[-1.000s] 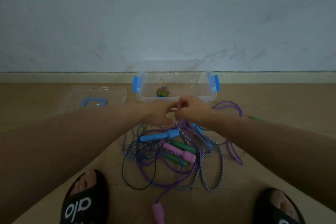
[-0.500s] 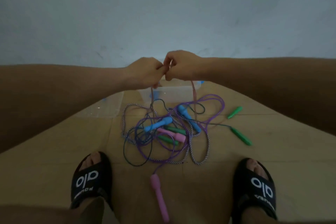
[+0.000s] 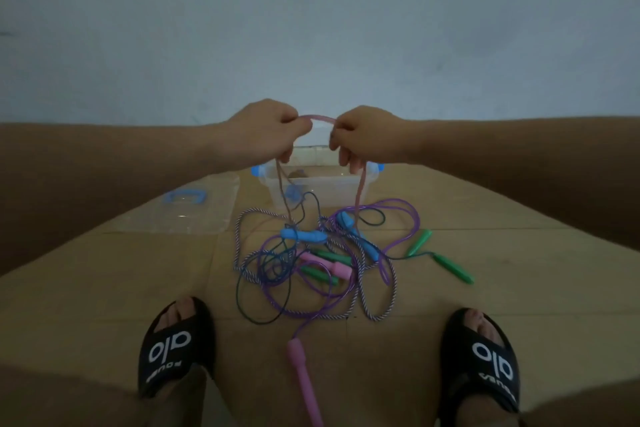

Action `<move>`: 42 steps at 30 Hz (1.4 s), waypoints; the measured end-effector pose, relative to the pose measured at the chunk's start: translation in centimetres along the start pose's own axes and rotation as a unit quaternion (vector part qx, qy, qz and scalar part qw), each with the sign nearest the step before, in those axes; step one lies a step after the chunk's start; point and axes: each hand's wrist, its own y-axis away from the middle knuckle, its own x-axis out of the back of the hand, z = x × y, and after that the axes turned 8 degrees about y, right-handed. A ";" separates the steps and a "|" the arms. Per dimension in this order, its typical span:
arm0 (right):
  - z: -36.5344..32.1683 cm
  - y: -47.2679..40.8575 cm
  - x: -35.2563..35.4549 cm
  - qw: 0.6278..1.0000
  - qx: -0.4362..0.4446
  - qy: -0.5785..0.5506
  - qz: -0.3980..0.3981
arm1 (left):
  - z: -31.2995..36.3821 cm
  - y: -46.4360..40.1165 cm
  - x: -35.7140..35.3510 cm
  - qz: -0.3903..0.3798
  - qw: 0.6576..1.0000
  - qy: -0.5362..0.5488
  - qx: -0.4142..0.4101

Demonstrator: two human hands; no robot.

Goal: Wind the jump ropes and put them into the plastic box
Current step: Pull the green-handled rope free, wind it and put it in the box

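Both hands have risen and drawn apart since a moment ago, when they met knuckle to knuckle: the left hand [image 3: 265,130] and right hand [image 3: 362,135] now each grip the thin pink rubbery rope [image 3: 318,119], a short arc of it stretched crosswise between them. Its two strands hang down from the fists into the tangled heap of coloured jump ropes [image 3: 311,263] on the wooden floor [image 3: 104,288] below the hands. I judge this rope is being pulled free for winding. One long pink handle [image 3: 303,374] lies nearer the person than the hands, pointing lengthwise toward the body. The clear plastic box with blue latches [image 3: 318,184] sits just beyond the hands, its clear lid [image 3: 197,208] to their left.
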 end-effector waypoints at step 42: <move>-4.4 4.1 -0.5 0.971 0.167 -0.044 0.165 | -2.7 3.4 -1.7 0.003 0.994 0.067 -0.091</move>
